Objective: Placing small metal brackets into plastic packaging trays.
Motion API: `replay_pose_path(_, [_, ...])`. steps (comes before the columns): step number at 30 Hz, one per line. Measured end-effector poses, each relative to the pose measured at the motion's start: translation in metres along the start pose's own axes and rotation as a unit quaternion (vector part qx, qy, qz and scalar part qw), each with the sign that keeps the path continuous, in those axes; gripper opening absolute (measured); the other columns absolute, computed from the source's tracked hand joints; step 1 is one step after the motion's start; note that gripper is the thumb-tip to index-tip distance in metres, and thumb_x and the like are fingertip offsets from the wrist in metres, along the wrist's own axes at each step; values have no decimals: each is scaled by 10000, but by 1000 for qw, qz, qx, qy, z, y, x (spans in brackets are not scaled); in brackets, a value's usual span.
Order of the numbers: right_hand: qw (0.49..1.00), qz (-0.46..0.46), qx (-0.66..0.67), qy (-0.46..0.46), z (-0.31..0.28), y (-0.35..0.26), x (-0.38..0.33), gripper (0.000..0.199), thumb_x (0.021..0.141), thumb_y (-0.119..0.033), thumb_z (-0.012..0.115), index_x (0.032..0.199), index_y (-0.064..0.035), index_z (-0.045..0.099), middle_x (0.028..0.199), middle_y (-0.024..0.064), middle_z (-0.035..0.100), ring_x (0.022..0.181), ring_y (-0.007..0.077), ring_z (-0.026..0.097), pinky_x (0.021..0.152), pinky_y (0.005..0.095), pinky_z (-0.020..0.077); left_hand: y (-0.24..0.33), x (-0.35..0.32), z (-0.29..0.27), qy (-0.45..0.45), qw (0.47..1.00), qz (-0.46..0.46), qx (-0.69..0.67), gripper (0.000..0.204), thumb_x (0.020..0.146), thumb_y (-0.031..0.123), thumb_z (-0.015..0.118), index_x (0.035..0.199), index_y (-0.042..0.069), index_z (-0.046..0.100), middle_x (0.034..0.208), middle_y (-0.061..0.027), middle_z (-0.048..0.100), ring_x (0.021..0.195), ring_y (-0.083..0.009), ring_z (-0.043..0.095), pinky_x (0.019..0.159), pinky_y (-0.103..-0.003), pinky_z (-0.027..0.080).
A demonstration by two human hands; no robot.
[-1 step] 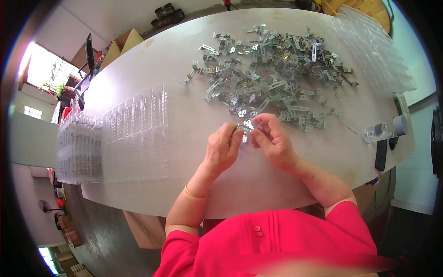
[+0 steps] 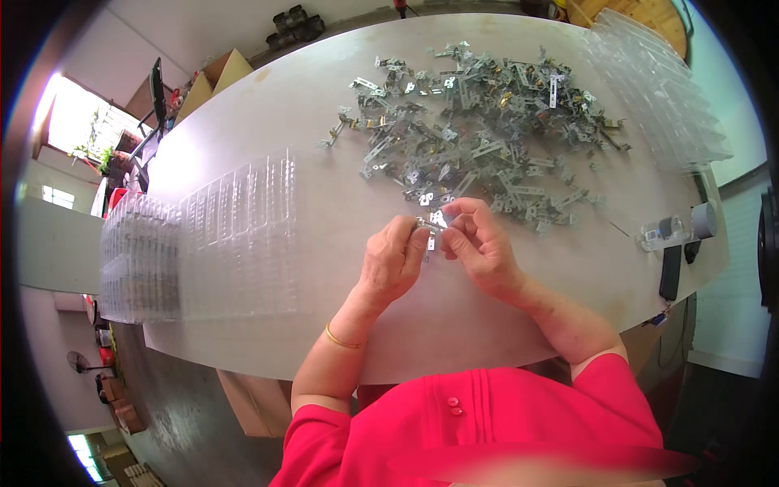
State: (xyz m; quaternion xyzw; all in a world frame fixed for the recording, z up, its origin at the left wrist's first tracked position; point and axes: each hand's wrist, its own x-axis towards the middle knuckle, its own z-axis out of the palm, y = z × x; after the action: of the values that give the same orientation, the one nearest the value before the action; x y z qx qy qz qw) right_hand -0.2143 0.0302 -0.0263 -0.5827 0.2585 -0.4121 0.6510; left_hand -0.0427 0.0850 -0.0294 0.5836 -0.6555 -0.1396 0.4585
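Observation:
A small metal bracket (image 2: 432, 225) is pinched between both my hands, over the near side of a big pile of metal brackets (image 2: 487, 130). My left hand (image 2: 391, 256) grips its left end between thumb and forefinger. On the other end, the thumb and fingertips of my right hand (image 2: 484, 247) close together. Part of the bracket is hidden by my fingers, and its finer details are too small to make out. Loose bright metal pieces (image 2: 426, 199) lie just beyond my fingertips. The pile mixes silvery strips with a few brass-coloured parts.
On the left lies a clear plastic tray (image 2: 239, 243), beside a stack of filled clear trays (image 2: 139, 260). More clear trays (image 2: 657, 89) lean in a row at the far right. A clear bottle (image 2: 664, 233) and a dark phone-like object (image 2: 670, 273) sit near the right table edge.

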Motion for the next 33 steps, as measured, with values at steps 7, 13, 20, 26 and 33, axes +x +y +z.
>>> replay_pose_path(7, [968,-138,-211,-16,-4,1,6,150,928,-21,639,1074,-48,621,876,40,587,745,116,565,659,258,476,-3,-2,1,-29,994,65,87,106,908,113,633,902,39,558,728,-127,567,618,-326,580,542,-410,457])
replay_pose_path(13, [943,-246,-220,49,-7,-2,10,122,913,-36,669,1030,-53,637,891,21,576,740,112,512,695,247,445,1,-2,0,-72,982,106,136,109,893,110,642,920,38,565,729,-123,566,631,-332,584,555,-399,466])
replay_pose_path(20, [985,-76,-142,58,-10,10,9,67,943,-78,652,999,-46,633,847,3,570,703,73,486,624,239,428,3,-2,-8,-26,934,-202,-294,274,1033,253,527,890,25,581,724,-3,581,598,-59,455,517,-248,382])
replay_pose_path(26, [981,-71,-177,29,-8,6,6,84,947,-94,652,1008,-38,639,830,7,580,695,71,489,603,243,422,1,-1,-9,-51,884,-231,-403,324,1047,315,487,891,45,577,721,-24,584,564,-57,441,497,-210,335])
replay_pose_path(33, [986,-59,-152,24,-8,4,7,87,956,-106,644,1007,-36,641,818,3,579,679,65,478,596,244,416,6,0,-8,-68,903,-226,-358,325,1048,319,483,887,51,574,721,-18,583,566,-56,447,499,-206,337])
